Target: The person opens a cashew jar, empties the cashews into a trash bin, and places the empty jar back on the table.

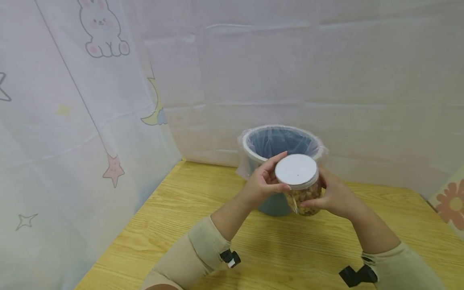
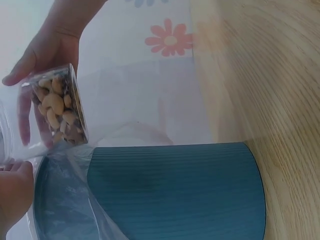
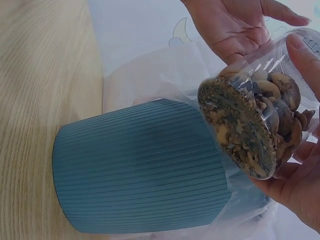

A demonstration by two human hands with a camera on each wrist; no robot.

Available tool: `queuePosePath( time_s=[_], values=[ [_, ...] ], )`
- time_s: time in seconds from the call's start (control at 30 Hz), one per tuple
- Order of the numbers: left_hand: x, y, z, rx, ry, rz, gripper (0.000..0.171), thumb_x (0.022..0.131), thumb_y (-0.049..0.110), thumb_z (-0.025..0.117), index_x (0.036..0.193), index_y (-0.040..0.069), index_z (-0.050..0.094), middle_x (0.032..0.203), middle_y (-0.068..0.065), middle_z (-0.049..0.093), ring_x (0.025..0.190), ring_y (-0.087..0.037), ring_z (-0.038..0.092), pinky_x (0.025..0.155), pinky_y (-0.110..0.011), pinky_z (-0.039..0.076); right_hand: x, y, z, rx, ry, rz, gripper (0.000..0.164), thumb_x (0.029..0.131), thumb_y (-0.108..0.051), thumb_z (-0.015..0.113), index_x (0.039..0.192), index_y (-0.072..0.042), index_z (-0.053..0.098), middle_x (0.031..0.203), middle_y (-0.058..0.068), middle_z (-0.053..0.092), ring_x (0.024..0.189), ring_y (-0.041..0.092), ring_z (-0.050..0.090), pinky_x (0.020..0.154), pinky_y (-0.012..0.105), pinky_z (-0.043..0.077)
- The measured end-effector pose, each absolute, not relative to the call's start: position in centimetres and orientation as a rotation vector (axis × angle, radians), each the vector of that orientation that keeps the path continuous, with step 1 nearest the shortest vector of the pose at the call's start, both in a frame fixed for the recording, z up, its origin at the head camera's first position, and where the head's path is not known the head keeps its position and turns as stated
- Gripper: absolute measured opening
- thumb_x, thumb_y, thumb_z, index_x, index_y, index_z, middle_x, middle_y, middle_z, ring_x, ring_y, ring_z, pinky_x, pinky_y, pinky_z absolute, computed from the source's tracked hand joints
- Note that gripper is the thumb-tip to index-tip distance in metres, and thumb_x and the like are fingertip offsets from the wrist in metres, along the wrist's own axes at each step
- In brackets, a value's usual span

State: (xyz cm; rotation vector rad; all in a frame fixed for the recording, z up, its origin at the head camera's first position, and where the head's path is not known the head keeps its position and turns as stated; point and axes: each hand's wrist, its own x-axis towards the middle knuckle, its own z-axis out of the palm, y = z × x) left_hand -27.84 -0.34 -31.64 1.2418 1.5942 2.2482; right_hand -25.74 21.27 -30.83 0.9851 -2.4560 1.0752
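Observation:
A clear plastic jar (image 1: 308, 201) with a flat white lid (image 1: 296, 170) is held in the air in front of the bin, tilted. It is partly filled with tan and brown nut-like pieces (image 2: 54, 105), with dark crumbs (image 3: 235, 125) at its base. My right hand (image 1: 337, 195) grips the jar's body from the right, thumb across the front. On the left, my left hand (image 1: 262, 181) holds the lid's edge between thumb and fingers. The lid is on the jar; whether it is loose I cannot tell.
Just behind the jar stands a ribbed blue bin (image 3: 145, 165) with a white rim, lined with a thin clear bag (image 1: 244, 169) folded over the edge. All this is on a wood-grain table (image 1: 174, 201). Printed curtains (image 1: 232, 72) hang behind and to the left.

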Motion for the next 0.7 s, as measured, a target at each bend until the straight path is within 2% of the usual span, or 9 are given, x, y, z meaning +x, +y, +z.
queuePosePath(
  time_s=[0.1,0.3,0.53,0.7],
  values=[
    [-28.0,-0.5,-31.7,1.272,1.566,2.229,0.109,0.062,0.043,0.078,0.145,0.002,0.02,0.14,-0.024,0.031,0.111,-0.01,0.049,0.087,-0.019,0.044,-25.6,21.4,-30.6,1.022,-2.442,1.076,0.094,0.06,-0.012,0.086,0.137,-0.001,0.032,0.123,0.014,0.049,0.105,-0.006,0.044,0.081,0.014,0.042],
    [-28.3,-1.0,-31.5,1.346,1.536,2.165,0.109,0.064,0.041,0.079,0.144,-0.002,0.019,0.145,-0.02,0.026,0.119,-0.011,0.043,0.09,-0.02,0.042,-25.6,21.6,-30.4,1.121,-2.409,1.129,0.096,0.058,-0.006,0.086,0.136,0.003,0.032,0.122,0.015,0.048,0.105,-0.005,0.046,0.081,0.014,0.043],
    [-28.8,-1.4,-31.4,1.452,1.479,2.059,0.109,0.067,0.038,0.08,0.143,-0.005,0.015,0.146,-0.023,0.022,0.125,-0.015,0.038,0.09,-0.021,0.042,-25.7,22.1,-30.7,1.239,-2.385,1.216,0.093,0.056,0.0,0.085,0.134,0.003,0.034,0.12,-0.014,0.047,0.106,0.0,0.048,0.083,0.016,0.043],
    [-29.0,-1.5,-31.4,1.464,1.433,2.017,0.109,0.068,0.037,0.079,0.144,-0.005,0.013,0.147,-0.022,0.02,0.127,-0.019,0.036,0.092,-0.023,0.041,-25.6,22.2,-30.6,1.337,-2.35,1.267,0.092,0.055,0.004,0.084,0.132,0.004,0.035,0.12,-0.012,0.049,0.106,0.002,0.049,0.084,0.017,0.043]
  ],
)
